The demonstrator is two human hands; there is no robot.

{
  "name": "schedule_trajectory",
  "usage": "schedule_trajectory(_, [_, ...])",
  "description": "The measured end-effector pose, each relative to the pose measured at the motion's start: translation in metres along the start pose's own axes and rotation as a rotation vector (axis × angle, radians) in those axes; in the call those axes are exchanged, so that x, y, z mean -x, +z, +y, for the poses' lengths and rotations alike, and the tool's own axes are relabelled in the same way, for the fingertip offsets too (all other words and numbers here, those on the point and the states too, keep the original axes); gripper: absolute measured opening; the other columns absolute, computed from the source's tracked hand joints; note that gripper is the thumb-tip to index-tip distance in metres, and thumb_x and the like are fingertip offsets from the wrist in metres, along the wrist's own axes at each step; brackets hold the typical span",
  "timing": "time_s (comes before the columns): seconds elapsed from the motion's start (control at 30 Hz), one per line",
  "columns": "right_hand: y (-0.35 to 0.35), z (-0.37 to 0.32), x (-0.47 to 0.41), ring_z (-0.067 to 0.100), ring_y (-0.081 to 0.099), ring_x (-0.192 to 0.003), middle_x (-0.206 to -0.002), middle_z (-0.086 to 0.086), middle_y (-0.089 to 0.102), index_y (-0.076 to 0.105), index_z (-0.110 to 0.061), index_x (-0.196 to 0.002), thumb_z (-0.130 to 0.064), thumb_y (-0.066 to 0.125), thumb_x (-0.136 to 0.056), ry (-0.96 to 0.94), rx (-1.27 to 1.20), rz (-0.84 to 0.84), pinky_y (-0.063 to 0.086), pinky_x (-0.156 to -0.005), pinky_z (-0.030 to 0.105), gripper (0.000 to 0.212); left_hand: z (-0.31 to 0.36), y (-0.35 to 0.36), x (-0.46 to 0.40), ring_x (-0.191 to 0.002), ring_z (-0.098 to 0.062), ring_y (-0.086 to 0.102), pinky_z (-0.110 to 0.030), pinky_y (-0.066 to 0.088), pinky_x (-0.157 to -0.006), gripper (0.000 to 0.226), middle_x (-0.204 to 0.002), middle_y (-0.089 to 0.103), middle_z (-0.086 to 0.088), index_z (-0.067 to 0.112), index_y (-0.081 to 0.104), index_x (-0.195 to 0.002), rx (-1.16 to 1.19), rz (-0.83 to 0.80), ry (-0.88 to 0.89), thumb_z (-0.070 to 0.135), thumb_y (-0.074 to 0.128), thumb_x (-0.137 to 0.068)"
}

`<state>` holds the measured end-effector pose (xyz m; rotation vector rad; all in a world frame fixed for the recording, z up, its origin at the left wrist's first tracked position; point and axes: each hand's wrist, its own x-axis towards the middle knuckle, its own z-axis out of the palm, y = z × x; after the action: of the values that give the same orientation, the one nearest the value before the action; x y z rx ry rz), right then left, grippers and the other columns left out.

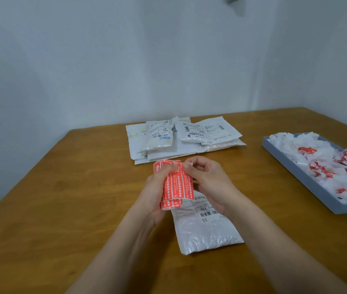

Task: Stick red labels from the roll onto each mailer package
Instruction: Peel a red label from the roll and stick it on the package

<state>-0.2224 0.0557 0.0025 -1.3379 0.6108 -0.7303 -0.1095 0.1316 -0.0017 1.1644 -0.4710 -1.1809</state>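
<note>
My left hand (pixel 154 192) grips a roll of red labels (pixel 174 187) held up over the table. Thumb and forefinger of my right hand (pixel 208 181) pinch the top right corner of the strip, at the edge of one red label. Directly below my hands lies a white mailer package (pixel 206 230) with a barcode label, flat on the wooden table (pixel 62 198). A pile of several white mailer packages (pixel 181 139) rests further back at the table's middle.
A grey-blue tray (pixel 295 172) heaped with crumpled white backing paper and red scraps stands at the right side of the table. White walls close the corner behind the table.
</note>
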Motion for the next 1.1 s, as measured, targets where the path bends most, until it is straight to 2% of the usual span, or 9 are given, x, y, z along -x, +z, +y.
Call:
schedule_trajectory(0.13, [0.003,0.003,0.0,0.017,0.064,-0.081,-0.087,0.005,0.067,0.062,-0.011,-0.092,-0.02,0.058,-0.095,-0.065,0.056,0.033,0.052,-0.072,0.03,0.01,0.001,0.002,-0.002,-0.076,-0.023,0.068,-0.035,0.056,-0.068,0.068,-0.099,0.067,-0.018,0.001,0.06,-0.119,0.044,0.01,-0.003,0.033,0.075,-0.061])
schedule_trajectory(0.2, [0.004,0.004,0.0,0.017,0.064,-0.083,-0.089,0.005,0.067,0.062,-0.013,-0.091,-0.021,0.058,-0.095,-0.076,0.064,0.041,0.051,-0.071,0.029,0.01,0.0,0.003,-0.001,-0.074,-0.023,0.067,-0.035,0.056,-0.066,0.066,-0.095,0.067,-0.017,0.001,0.061,-0.118,0.058,0.015,-0.002,0.032,0.074,-0.061])
schedule_trajectory(0.3, [0.005,0.006,0.0,0.017,0.064,-0.085,-0.091,0.005,0.067,0.062,-0.017,-0.087,-0.021,0.059,-0.095,-0.089,0.064,0.051,0.05,-0.072,0.029,0.01,0.001,0.003,0.0,-0.069,-0.02,0.067,-0.031,0.055,-0.058,0.051,-0.086,0.068,-0.013,0.003,0.062,-0.114,0.059,0.0,-0.009,0.029,0.072,-0.071])
schedule_trajectory(0.4, [0.005,0.007,0.0,0.018,0.064,-0.084,-0.088,0.004,0.067,0.061,-0.019,-0.081,-0.019,0.058,-0.095,-0.085,0.032,0.06,0.05,-0.072,0.032,0.015,0.0,0.005,0.002,-0.07,-0.02,0.067,-0.031,0.055,-0.061,0.038,-0.084,0.068,-0.012,0.004,0.062,-0.112,0.059,-0.002,-0.016,0.027,0.067,-0.082])
schedule_trajectory(0.6, [0.004,-0.001,0.003,0.014,0.06,-0.072,-0.079,0.004,0.063,0.06,-0.009,-0.086,-0.009,0.056,-0.095,0.002,-0.122,0.006,0.048,-0.064,0.024,0.01,0.0,0.003,0.002,-0.069,-0.018,0.068,-0.032,0.053,-0.062,0.056,-0.084,0.069,-0.01,0.005,0.062,-0.113,0.002,-0.006,0.008,0.033,0.073,-0.065])
schedule_trajectory(0.67, [0.003,-0.002,0.003,0.014,0.063,-0.075,-0.081,0.006,0.066,0.063,-0.004,-0.093,-0.01,0.057,-0.094,0.005,-0.118,-0.008,0.051,-0.067,0.026,0.009,0.002,0.0,0.001,-0.067,-0.017,0.068,-0.031,0.053,-0.059,0.049,-0.082,0.07,-0.009,0.005,0.062,-0.113,-0.026,0.001,0.014,0.031,0.072,-0.073])
schedule_trajectory(0.77, [0.004,-0.001,0.003,0.012,0.066,-0.075,-0.083,0.005,0.069,0.064,-0.001,-0.102,-0.018,0.059,-0.094,0.001,-0.086,0.001,0.052,-0.067,0.025,0.019,0.004,0.0,0.002,-0.067,-0.016,0.068,-0.029,0.053,-0.057,0.038,-0.082,0.07,-0.008,0.007,0.063,-0.112,-0.051,0.005,0.013,0.029,0.069,-0.081])
schedule_trajectory(0.93, [0.01,0.001,0.004,0.015,0.065,-0.08,-0.088,0.004,0.068,0.063,-0.013,-0.092,-0.019,0.057,-0.096,-0.002,-0.109,0.044,0.05,-0.07,0.028,0.009,0.002,0.006,0.004,-0.068,-0.017,0.067,-0.028,0.053,-0.058,0.047,-0.083,0.069,-0.01,0.005,0.064,-0.111,0.016,-0.02,0.015,0.031,0.071,-0.072])
schedule_trajectory(1.1, [0.015,0.004,0.007,0.015,0.063,-0.075,-0.085,0.005,0.065,0.059,-0.013,-0.087,-0.013,0.057,-0.095,-0.009,-0.214,0.092,0.051,-0.068,0.029,0.009,0.001,0.008,0.003,-0.071,-0.018,0.066,-0.029,0.053,-0.061,0.045,-0.084,0.067,-0.01,0.006,0.065,-0.107,0.043,-0.034,0.028,0.031,0.071,-0.071])
